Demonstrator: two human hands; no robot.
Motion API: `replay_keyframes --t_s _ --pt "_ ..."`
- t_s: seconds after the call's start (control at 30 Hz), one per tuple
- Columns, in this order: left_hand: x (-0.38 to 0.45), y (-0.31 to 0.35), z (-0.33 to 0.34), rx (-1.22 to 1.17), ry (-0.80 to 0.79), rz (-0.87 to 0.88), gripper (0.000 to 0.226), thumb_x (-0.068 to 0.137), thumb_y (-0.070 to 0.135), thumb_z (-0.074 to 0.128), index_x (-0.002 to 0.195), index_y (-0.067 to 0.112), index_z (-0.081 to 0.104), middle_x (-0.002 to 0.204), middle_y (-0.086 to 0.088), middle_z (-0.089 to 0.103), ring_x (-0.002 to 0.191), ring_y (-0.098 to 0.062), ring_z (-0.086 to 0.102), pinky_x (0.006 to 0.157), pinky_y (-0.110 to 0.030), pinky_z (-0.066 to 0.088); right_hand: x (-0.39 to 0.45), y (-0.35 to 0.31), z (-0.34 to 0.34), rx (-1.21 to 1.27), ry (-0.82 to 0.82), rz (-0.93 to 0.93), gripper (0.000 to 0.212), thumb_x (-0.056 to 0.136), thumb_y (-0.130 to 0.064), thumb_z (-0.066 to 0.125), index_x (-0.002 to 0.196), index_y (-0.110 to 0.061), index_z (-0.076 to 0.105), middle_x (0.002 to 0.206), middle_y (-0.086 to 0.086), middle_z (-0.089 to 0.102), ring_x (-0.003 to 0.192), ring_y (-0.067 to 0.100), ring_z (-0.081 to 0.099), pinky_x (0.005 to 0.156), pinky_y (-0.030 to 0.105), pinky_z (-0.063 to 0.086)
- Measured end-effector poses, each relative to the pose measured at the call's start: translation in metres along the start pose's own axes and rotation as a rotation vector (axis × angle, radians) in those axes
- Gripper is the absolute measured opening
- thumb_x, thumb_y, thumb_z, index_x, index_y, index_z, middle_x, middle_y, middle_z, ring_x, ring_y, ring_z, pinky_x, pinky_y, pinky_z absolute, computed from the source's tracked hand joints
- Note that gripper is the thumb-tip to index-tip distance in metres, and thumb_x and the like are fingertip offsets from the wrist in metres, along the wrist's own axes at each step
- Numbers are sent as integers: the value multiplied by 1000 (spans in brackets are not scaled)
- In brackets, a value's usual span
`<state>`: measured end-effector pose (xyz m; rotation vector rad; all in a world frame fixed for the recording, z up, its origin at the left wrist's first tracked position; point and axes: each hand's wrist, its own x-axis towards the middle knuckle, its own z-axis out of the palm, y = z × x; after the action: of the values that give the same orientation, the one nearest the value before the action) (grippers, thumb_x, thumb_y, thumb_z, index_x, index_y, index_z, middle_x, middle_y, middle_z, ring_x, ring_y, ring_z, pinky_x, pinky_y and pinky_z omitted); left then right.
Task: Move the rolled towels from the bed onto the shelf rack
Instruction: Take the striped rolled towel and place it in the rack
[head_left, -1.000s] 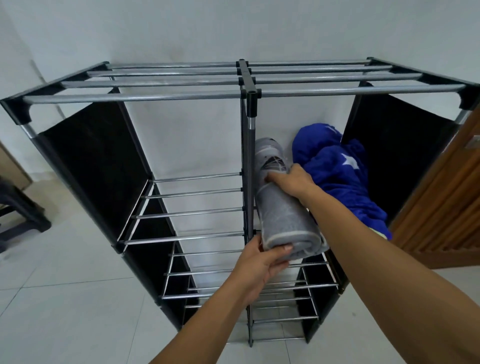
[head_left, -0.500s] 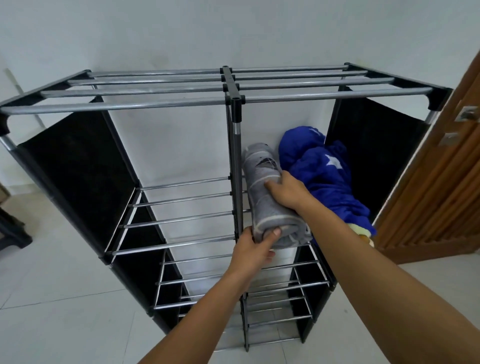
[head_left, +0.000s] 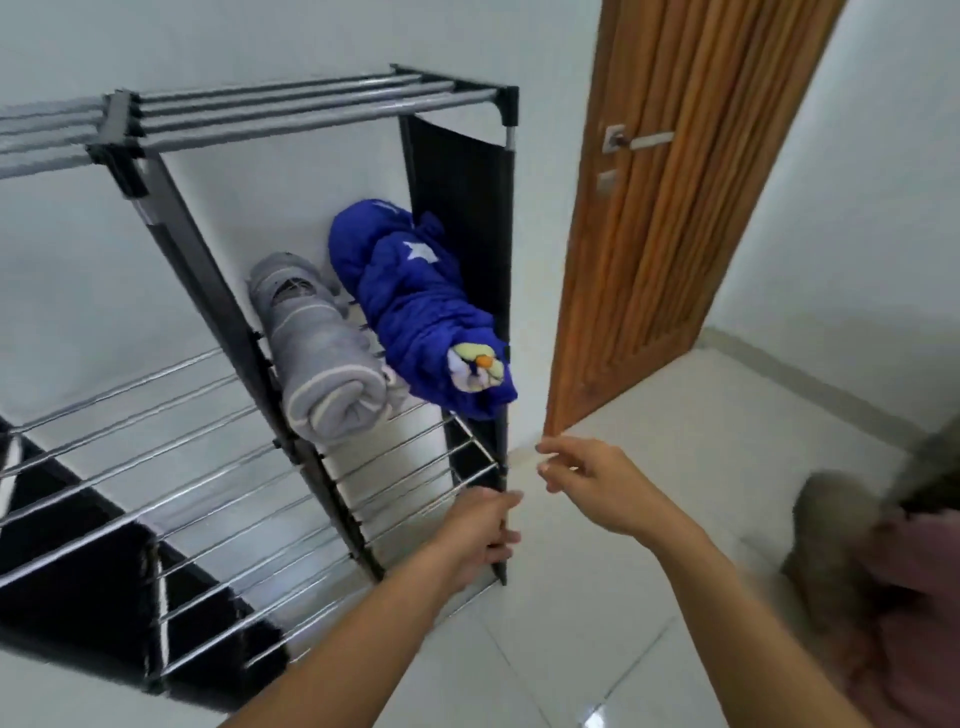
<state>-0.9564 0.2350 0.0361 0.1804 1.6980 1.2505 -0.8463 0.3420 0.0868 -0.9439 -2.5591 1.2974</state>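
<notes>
Writing: no brand, label or lettering can be read; a white star (head_left: 421, 251) shows on the blue roll.
Grey rolled towel (head_left: 322, 353): lies on the rods of the black-framed metal shelf rack (head_left: 311, 106), right-hand bay, just beside the centre post.
Blue rolled towel (head_left: 415, 306): same tier, touching the grey one, against the black side panel (head_left: 470, 218).
Left hand (head_left: 475, 535): empty, fingers loosely curled, in front of the rack's lower corner.
Right hand (head_left: 587, 478): empty, fingers slackly spread, clear of the rack.
Surroundings: brown wooden door (head_left: 670, 218) with metal handle (head_left: 636, 140); white tiled floor (head_left: 597, 623); blurred tan and pink shapes at right, unidentifiable.
</notes>
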Motion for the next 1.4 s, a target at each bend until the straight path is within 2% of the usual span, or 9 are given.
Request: replay_keyframes --t_s 0.1,0.17,0.37,0.47,0.63,0.87,1.03,1.2,1.4 --pt "0 5 56 225 -216 60 13 91 30 60 93 19 54 92 1 57 80 -20 61 65 -29 50 -61 63 -17 56 234 269 33 93 -30 53 122 -18 61 100 -2 70 92 13 68 88 27 49" --pt "-10 -2 99 371 -395 78 12 91 29 61 89 19 55 90 1 57 78 -19 61 68 -30 50 -121 103 -12 132 398 465 31 91 -29 54 119 -16 62 100 0 71 88 14 69 88 28 49" --pt "-98 -79 202 699 -921 48 14 94 22 55 81 20 52 84 0 52 65 -15 56 62 -26 45 -342 154 88 754 821 1048 15 92 -19 55 104 -13 61 91 5 63 69 14 63 58 22 42" --pt "-152 -141 237 866 -1145 -33 9 95 23 55 87 20 51 83 0 52 63 -15 56 59 -26 45 -436 147 129 966 1173 1153 11 94 -16 53 95 -11 62 87 5 61 69 17 62 61 26 43" --pt "-244 -232 293 1142 -1398 -109 9 94 26 56 90 18 54 84 -3 53 64 -17 57 60 -28 47 -562 142 185 1235 1718 1147 11 92 -18 56 97 -11 63 96 10 65 78 24 65 65 30 49" --pt "-380 -353 363 1304 -1543 -146 10 94 27 55 91 17 54 82 -3 56 65 -18 58 60 -28 47 -714 137 230 1305 2096 1166 13 95 -18 52 97 -9 61 96 12 66 81 28 64 69 33 50" --pt "-455 -411 404 1268 -1538 -331 15 94 27 55 93 12 54 86 -7 54 70 -20 58 62 -32 48 -809 131 225 1293 2295 1116 16 97 -17 50 107 -7 57 105 14 63 90 28 62 73 33 48" --pt "-494 -431 479 1148 -1436 -349 15 94 26 56 91 11 54 87 -8 53 71 -21 57 62 -33 47 -883 154 174 1153 2406 1028 11 96 -11 48 101 -9 58 88 9 60 72 20 58 64 29 43" --pt "-497 -458 571 1102 -1296 -375 41 90 39 59 117 8 52 97 -14 54 77 -26 55 62 -40 49 -935 229 106 1118 2356 1007 11 96 -13 49 102 -11 58 96 10 60 88 26 59 68 29 44"
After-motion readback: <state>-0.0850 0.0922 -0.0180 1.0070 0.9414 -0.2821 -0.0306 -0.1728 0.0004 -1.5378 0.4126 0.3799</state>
